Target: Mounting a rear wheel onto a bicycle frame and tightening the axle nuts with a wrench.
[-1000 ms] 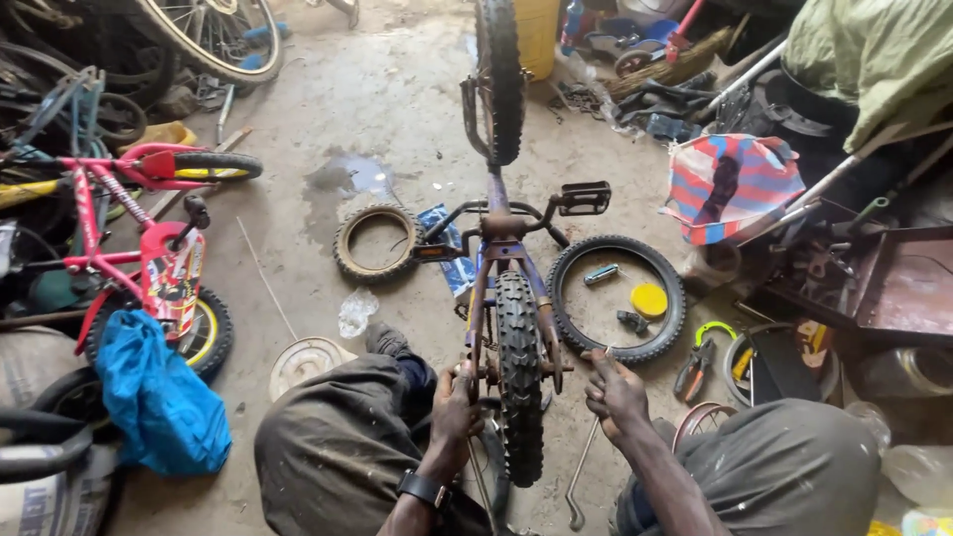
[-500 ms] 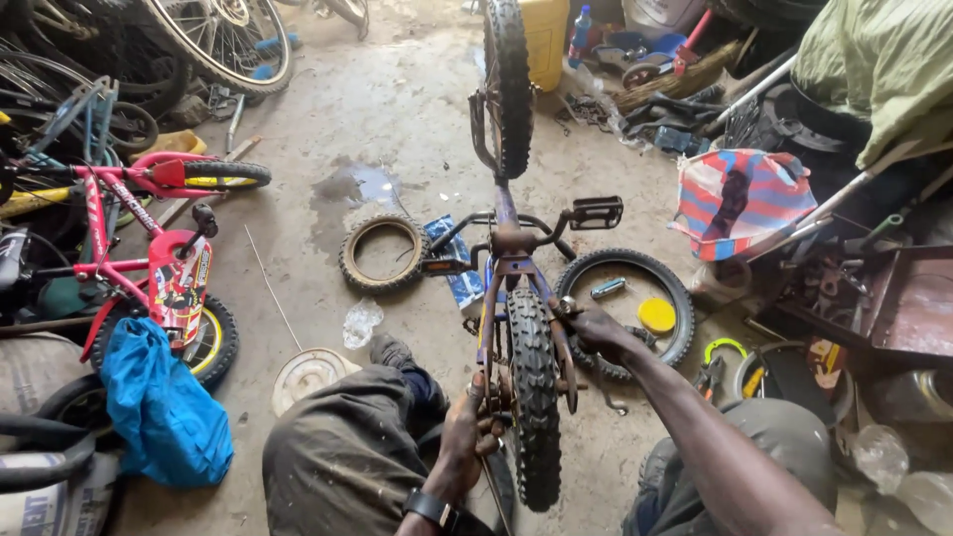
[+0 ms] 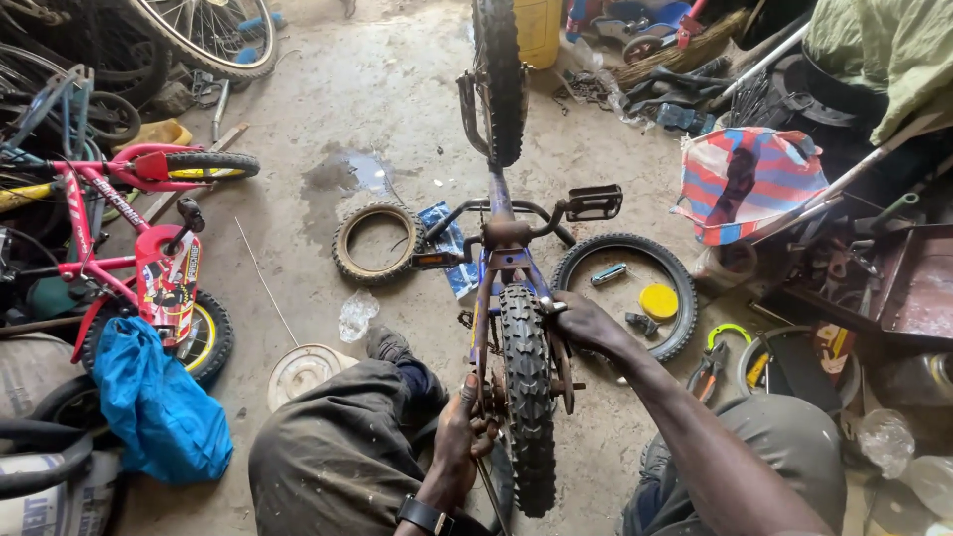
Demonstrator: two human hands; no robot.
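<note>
Both hands grip the upturned bike: left hand (image 3: 462, 437) pinching the axle beside the knobby wheel (image 3: 526, 397), right hand (image 3: 586, 323) clasping its frame; fingers risk pinching if that wheel spins.

The left hand (image 3: 465, 432) hides the wheel's middle. The front wheel (image 3: 501, 69) is cut off at the top edge.

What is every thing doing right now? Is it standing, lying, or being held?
purple bike: upside down, wheels up
rear wheel: knobby tyre, mounted in frame
left hand: gripping at the wheel hub
right hand: holding the frame beside the tyre
black tyre: lying flat on the floor
yellow disc: lying inside that tyre
tan tyre: lying flat
red bike: leaning, blue bag by it
puddle: wet patch
</note>
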